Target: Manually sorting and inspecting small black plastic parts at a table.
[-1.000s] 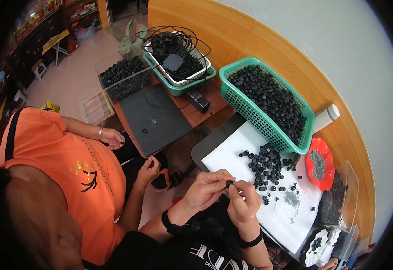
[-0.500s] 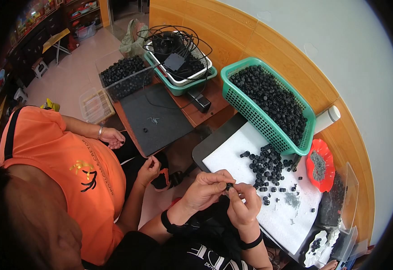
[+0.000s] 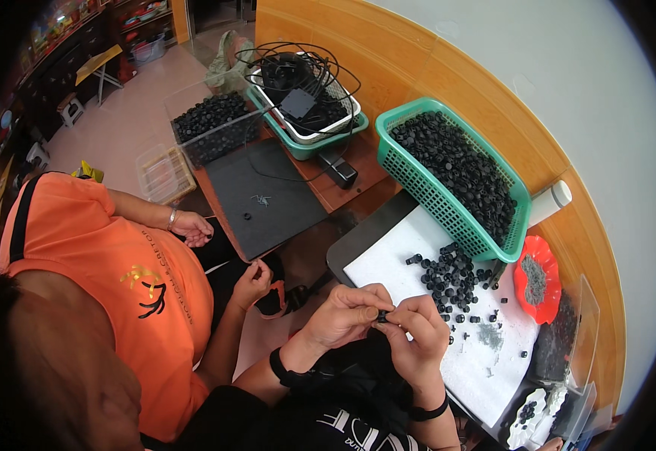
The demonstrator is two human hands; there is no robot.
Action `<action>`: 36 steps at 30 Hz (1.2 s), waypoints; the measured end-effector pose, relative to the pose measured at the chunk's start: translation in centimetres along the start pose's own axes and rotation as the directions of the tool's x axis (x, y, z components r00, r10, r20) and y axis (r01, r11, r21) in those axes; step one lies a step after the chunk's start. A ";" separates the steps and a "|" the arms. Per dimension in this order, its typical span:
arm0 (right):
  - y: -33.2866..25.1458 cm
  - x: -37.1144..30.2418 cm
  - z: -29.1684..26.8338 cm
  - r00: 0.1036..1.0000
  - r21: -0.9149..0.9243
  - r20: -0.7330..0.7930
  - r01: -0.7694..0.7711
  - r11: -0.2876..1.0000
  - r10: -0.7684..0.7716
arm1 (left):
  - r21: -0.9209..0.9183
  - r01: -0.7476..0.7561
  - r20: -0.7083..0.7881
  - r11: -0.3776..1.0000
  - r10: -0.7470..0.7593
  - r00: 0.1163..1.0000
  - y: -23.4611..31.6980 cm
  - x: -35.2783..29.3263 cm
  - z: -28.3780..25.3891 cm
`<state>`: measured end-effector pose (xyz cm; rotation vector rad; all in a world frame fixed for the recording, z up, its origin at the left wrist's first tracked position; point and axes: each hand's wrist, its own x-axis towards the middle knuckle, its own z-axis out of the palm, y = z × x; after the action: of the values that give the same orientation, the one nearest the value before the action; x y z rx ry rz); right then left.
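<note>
A small black plastic part [image 3: 382, 316] is pinched between the fingertips of both my hands, just off the near left edge of the white-covered table. My left hand [image 3: 347, 314] grips it from the left with thumb and forefinger. From the right, my right hand [image 3: 418, 331] closes its thumb and forefinger on the same part, and its other fingers curl in. The fingertips partly cover the part. Beyond my hands, a loose heap of similar black plastic parts [image 3: 452, 279] lies on the white sheet [image 3: 388, 248], near a scatter of tiny grey pieces [image 3: 489, 336].
A green basket [image 3: 456, 203] full of black parts stands behind the heap. Right of it are a red dish [image 3: 540, 279] of grey bits and a white bottle [image 3: 550, 204]. At left sits a co-worker in orange [image 3: 148, 301], beside a dark board [image 3: 268, 195].
My right hand has turned slightly and its fingers have shifted on the part. The whole view has moved a little. The co-worker's hands look nearly the same.
</note>
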<state>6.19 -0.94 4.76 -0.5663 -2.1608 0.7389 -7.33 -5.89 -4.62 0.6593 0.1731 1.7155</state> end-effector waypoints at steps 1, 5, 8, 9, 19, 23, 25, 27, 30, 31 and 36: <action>0.0 0.2 -0.2 1.000 -0.001 0.000 -0.001 1.000 0.001 | -0.037 0.020 -0.022 0.999 -0.021 1.000 0.0 0.0 0.1; 0.2 0.8 -0.9 0.983 0.091 0.120 -0.152 0.984 0.141 | -0.044 0.031 -0.026 0.999 -0.033 0.999 -0.5 0.0 -0.3; 0.2 1.0 -1.0 0.970 0.116 0.152 -0.208 0.971 0.190 | 0.004 -0.010 0.001 1.000 0.010 1.000 -0.8 0.1 -0.4; 0.2 1.0 -1.1 0.966 0.119 0.163 -0.221 0.968 0.201 | -0.007 -0.003 0.004 1.000 0.003 1.000 -0.8 0.1 -0.5; 0.6 0.3 -1.1 0.977 0.123 0.127 -0.189 0.974 0.173 | -0.044 0.006 0.016 0.999 -0.006 1.000 -1.2 0.1 -0.3; 0.8 -0.3 -0.8 0.993 0.044 0.022 -0.116 0.992 0.115 | -0.113 0.023 -0.022 0.993 -0.026 0.999 -1.5 0.1 0.3; 0.9 -0.6 -0.9 0.995 0.023 -0.031 -0.093 0.995 0.094 | -0.209 0.084 -0.068 0.974 -0.100 0.993 -1.7 0.0 0.7; 0.9 -0.8 -1.0 0.992 0.087 -0.004 -0.122 0.989 0.123 | -0.232 0.106 -0.073 0.967 -0.126 0.989 -1.7 -0.1 0.7; 2.1 -1.3 -1.0 0.989 0.136 -0.026 -0.141 0.981 0.146 | -0.257 0.132 -0.068 0.957 -0.154 0.986 -2.2 0.0 0.4; 2.1 -1.3 -0.9 0.989 0.138 -0.026 -0.143 0.980 0.148 | -0.252 0.123 -0.075 0.960 -0.146 0.986 -2.5 -0.1 0.2; 1.7 -0.8 -0.3 0.999 -0.156 -0.018 0.048 0.987 -0.051 | -0.269 0.079 -0.135 0.960 -0.119 0.984 -2.9 -0.8 0.4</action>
<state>7.14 -0.09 3.40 -0.5960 -2.2165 0.5380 -4.58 -5.97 -5.89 0.3205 0.0795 1.6544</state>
